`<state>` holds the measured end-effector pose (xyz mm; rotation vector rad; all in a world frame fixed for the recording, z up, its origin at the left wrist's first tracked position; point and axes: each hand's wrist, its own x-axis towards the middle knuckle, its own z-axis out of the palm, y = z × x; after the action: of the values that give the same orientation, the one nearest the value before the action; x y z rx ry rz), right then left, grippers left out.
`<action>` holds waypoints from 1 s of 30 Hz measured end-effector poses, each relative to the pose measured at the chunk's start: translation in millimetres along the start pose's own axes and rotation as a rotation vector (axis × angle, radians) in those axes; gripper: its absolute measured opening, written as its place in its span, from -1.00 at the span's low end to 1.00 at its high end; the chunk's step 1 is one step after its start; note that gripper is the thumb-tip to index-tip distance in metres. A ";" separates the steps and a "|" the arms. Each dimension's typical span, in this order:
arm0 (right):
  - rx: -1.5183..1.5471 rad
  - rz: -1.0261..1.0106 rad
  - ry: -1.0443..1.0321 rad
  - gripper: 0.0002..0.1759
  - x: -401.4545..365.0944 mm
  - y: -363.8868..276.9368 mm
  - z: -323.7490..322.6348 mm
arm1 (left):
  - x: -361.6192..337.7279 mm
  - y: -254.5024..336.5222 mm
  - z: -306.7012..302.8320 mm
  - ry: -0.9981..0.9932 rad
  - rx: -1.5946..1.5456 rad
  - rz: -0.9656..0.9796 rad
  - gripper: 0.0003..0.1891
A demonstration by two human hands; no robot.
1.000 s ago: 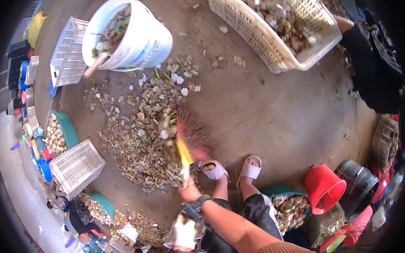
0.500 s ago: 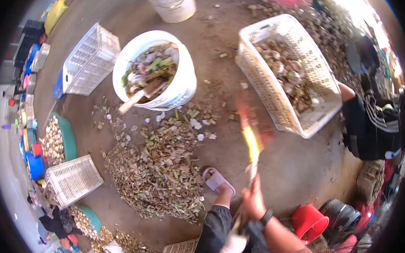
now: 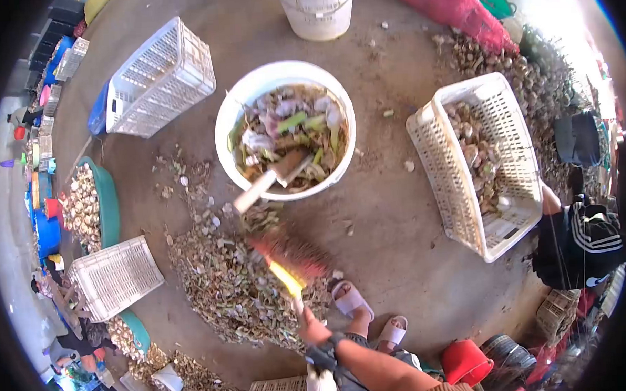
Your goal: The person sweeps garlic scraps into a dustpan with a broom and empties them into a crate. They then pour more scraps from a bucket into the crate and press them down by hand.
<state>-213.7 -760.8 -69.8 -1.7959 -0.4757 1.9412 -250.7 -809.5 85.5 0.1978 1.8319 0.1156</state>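
My right hand (image 3: pixel 313 330), with a dark band on the wrist, is closed around the handle of a broom (image 3: pixel 285 278) with a yellow neck and blurred red bristles. The bristles are over the right side of a heap of dry peelings and stalks (image 3: pixel 226 288) on the floor. My left hand (image 3: pixel 322 387), in a white glove at the bottom edge, is closed on the handle's lower part, mostly hidden by my right arm. Above the heap, a white bucket (image 3: pixel 225 140) of peelings and green stalks has a wooden-handled blade (image 3: pixel 263 186) lying across its rim.
A white crate (image 3: pixel 437 184) holding bulbs stands right, near a person in dark clothes (image 3: pixel 570 245). Another crate (image 3: pixel 159 90) is upper left, an upturned one (image 3: pixel 116 278) left. A green tub (image 3: pixel 106 203) holds bulbs. A red bucket (image 3: pixel 465 362) is lower right, a white bucket (image 3: pixel 318 15) top.
The broom and my right hand have swung left from bare floor to the heap. The camera view has shifted, so the bucket and crates appear farther right. Both sandalled feet now show.
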 end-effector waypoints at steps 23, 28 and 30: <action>0.239 -0.085 0.529 -0.58 -20.1 -318.7 -480.7 | 106.5 318.9 235.6 -0.241 -0.906 0.145 -0.57; -0.080 -0.300 0.669 -0.44 146.4 -337.9 -646.7 | 143.5 289.8 233.3 -0.177 -0.975 0.043 -0.73; -0.182 -0.284 0.694 -0.37 231.6 -351.9 -700.0 | 174.9 281.8 229.7 -0.158 -0.917 0.060 -0.75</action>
<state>503.4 -375.5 -140.0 -2.2157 -0.6250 1.0186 -53.3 -504.5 -90.0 -0.3737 1.4545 0.9263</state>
